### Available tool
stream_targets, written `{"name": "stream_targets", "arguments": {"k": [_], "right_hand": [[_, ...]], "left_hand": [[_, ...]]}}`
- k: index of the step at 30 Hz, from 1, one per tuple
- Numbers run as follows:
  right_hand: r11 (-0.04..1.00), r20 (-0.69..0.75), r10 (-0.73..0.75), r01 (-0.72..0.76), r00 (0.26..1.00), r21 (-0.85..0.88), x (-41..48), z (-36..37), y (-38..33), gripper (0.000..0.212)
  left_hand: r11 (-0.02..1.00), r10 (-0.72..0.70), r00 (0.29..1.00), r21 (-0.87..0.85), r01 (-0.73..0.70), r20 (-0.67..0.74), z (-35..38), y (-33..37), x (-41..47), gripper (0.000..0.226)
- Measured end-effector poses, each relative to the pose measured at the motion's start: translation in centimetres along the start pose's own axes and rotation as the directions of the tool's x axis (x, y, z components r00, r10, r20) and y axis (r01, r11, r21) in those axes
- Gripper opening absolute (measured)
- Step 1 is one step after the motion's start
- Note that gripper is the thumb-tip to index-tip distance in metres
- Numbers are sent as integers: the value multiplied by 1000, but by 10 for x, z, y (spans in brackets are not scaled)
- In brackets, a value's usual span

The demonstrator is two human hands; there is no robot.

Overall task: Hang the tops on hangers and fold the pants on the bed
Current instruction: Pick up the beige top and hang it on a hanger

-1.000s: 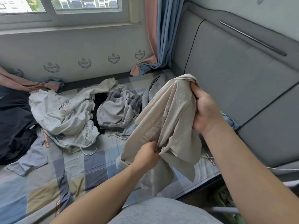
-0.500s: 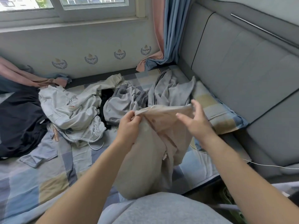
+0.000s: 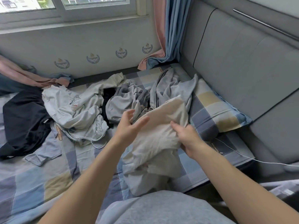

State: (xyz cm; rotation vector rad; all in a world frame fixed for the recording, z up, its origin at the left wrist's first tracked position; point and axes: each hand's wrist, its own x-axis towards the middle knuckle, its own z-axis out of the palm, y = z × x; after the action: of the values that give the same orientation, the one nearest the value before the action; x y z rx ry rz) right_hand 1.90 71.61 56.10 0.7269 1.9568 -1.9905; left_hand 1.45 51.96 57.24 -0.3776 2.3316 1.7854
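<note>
A beige garment point(image 3: 159, 139) lies bunched on the near edge of the checked bed point(image 3: 48, 180). My left hand point(image 3: 129, 125) hovers over its left side with fingers spread and straight, holding nothing. My right hand point(image 3: 187, 139) lies on the garment's right side, fingers extended on the cloth and the thumb under a fold. Behind it lie a grey garment point(image 3: 171, 88), a grey top point(image 3: 124, 102), a pale hoodie point(image 3: 71, 110) and a black garment point(image 3: 24, 120).
A checked pillow point(image 3: 216, 109) rests against the grey padded headboard point(image 3: 250, 65) on the right. A white cable point(image 3: 242, 156) trails across the bed's corner. Curtains point(image 3: 166, 29) hang in the far corner below the window. A light blue cloth point(image 3: 45, 151) lies at left.
The beige garment has dropped from mid-air onto the bed. My left hand has let go of it and spread open; my right hand has lowered onto the cloth.
</note>
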Motion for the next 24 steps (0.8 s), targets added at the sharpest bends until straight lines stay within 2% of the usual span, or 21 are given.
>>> {"name": "stream_targets", "arguments": {"k": [2,3,5,6,7,8,9,10,11,13,14,16,19,21,24], "right_hand": [[980,-15,61,-57,998,189,1,-4,-13,32],[961,-8,78,-73,997,267,1,-5,-19,34],[913,31,88,-93,996,397,0,-5,-26,35],[888,51,87,-101,995,450,-1,-4,-28,35],[863,64,86,-107,994,493,-2,-3,-30,36],[840,74,89,-115,993,530,-4,-1,-32,36],[818,77,94,-121,993,562,-5,0,-34,36],[795,80,98,-127,992,593,-5,1,-35,34],[776,81,99,-128,992,618,-5,2,-35,32],[752,85,86,-121,993,648,-5,3,-35,28],[751,89,80,-119,993,649,-4,3,-35,27],[776,99,83,-126,992,618,-4,0,-34,28],[853,48,106,-116,993,510,0,-12,-33,28],[903,-18,91,-74,996,424,5,-23,-31,22],[950,-67,92,-67,993,304,12,-35,-23,23]], "left_hand": [[990,-131,987,73,124,92,1,-11,-5,87],[963,-256,946,138,231,202,1,-16,-8,87],[872,-489,745,268,409,454,0,-29,-11,98],[835,-546,639,284,472,541,1,-37,-12,105],[811,-563,566,273,517,602,4,-43,-13,108],[809,-552,538,255,529,637,9,-47,-16,106],[828,-519,553,221,516,652,17,-49,-18,98],[865,-457,620,155,478,638,28,-51,-21,84],[907,-371,718,63,417,589,41,-52,-23,65],[957,-211,886,-96,273,413,66,-51,-25,33],[961,-168,927,-154,230,335,75,-49,-24,21],[958,-108,967,-235,163,232,83,-45,-20,5],[966,-63,998,-251,61,1,70,-42,-9,15],[960,-69,986,-278,24,-153,52,-40,0,21],[943,-80,970,-332,-1,-228,29,-32,13,25]]}}
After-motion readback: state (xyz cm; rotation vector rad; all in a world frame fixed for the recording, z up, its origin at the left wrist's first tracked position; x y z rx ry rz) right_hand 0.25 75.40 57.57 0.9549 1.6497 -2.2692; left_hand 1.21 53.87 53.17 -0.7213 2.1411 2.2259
